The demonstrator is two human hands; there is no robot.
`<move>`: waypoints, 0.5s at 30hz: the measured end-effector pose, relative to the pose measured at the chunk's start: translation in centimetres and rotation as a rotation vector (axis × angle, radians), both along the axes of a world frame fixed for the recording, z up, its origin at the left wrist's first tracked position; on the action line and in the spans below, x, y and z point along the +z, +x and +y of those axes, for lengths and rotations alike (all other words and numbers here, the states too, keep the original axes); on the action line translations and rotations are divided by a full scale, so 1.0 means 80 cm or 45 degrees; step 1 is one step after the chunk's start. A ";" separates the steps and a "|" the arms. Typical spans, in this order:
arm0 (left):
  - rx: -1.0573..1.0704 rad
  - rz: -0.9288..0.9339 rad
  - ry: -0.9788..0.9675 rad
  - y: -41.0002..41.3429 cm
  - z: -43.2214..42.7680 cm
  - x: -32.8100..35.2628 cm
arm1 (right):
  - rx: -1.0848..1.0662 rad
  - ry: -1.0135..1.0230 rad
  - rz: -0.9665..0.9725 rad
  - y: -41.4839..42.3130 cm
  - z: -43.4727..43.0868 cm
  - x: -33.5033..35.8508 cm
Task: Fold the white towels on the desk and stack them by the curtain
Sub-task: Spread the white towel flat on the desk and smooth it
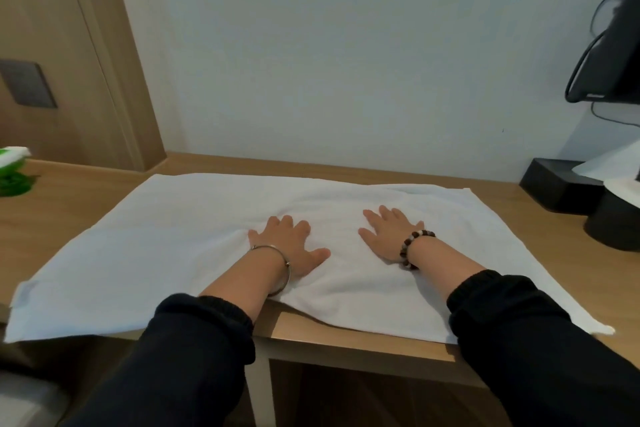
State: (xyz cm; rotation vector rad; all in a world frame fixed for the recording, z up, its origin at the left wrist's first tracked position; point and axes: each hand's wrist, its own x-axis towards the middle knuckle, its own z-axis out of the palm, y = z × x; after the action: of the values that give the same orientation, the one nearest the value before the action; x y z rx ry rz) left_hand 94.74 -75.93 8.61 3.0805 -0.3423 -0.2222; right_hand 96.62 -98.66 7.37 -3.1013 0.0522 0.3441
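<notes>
A white towel [166,236] lies spread flat across the wooden desk [62,204], its near left corner hanging past the desk's front edge. My left hand [289,241] rests palm down on the towel's middle with its fingers straight and spread. A short way to its right, my right hand [389,232] lies flat on the towel in the same manner. Neither hand grips the cloth. Small wrinkles run between and around the hands. No curtain is in view.
A green and white pack [12,168] sits at the desk's far left. Black boxes [557,189] with white paper [609,161] on them stand at the right. A black screen [620,45] with cables hangs on the wall above them. A wooden panel stands at the left.
</notes>
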 end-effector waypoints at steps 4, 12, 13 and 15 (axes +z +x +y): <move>-0.011 0.016 0.061 0.018 -0.021 0.031 | 0.114 -0.045 0.002 0.002 -0.004 0.029; -0.035 -0.051 -0.116 0.042 -0.062 -0.013 | -0.200 0.135 -0.374 0.038 -0.030 0.053; -0.061 -0.019 -0.076 0.045 -0.062 -0.020 | -0.232 0.144 -0.391 0.044 -0.035 0.051; -0.101 0.006 -0.024 0.050 -0.064 -0.031 | -0.292 0.150 -0.382 0.057 -0.046 0.047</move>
State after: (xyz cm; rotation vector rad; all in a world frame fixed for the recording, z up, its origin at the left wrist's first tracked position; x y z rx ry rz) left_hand 98.74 -81.02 6.12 3.0504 -0.4639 -0.2267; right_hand 101.18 -102.33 11.15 -2.9497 0.3631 -0.1197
